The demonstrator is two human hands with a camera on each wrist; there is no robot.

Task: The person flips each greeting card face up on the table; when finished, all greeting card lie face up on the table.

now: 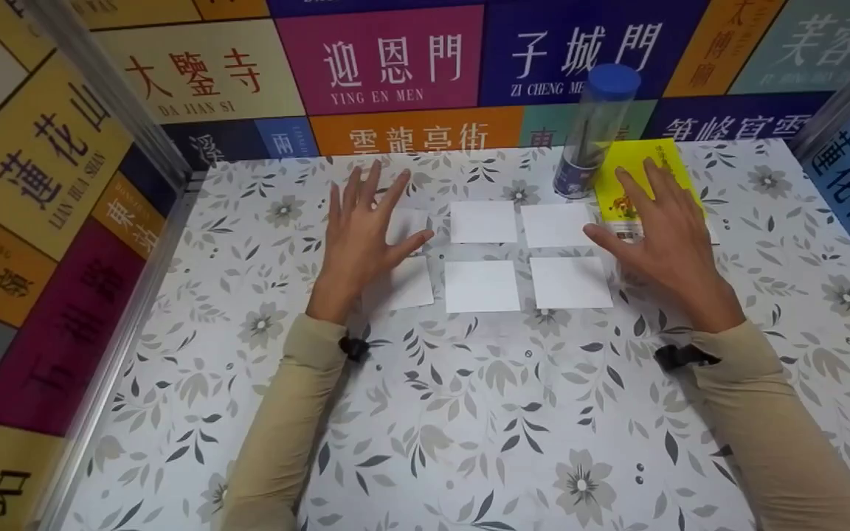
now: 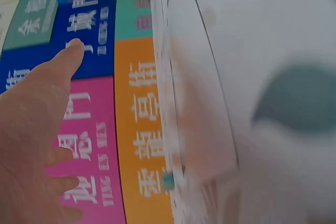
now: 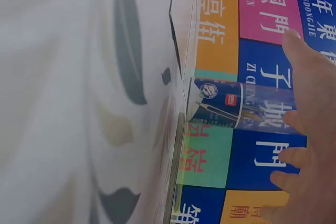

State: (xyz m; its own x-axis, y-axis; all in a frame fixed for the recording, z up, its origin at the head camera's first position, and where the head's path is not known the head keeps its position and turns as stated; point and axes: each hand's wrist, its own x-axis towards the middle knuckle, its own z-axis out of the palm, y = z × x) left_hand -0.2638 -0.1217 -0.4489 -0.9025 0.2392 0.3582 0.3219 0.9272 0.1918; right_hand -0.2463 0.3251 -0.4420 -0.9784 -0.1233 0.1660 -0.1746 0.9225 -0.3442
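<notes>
My left hand (image 1: 364, 234) hovers with spread fingers over the left end of two rows of blank white cards, holding nothing. It partly hides the top left card (image 1: 412, 221) and the bottom left card (image 1: 403, 284). Two middle cards, the upper (image 1: 483, 222) and the lower (image 1: 482, 286), lie uncovered. On the right are another upper card (image 1: 554, 226) and a lower card (image 1: 571, 282). My right hand (image 1: 668, 236), fingers also spread and holding nothing, is above a yellow booklet (image 1: 628, 177) and covers part of it.
A clear pencil tube (image 1: 587, 136) with a blue lid stands upright behind the right-hand cards, beside the booklet. The table (image 1: 469, 413) has a floral cover. Colourful panels with large characters (image 1: 388, 63) rise along the back and both sides.
</notes>
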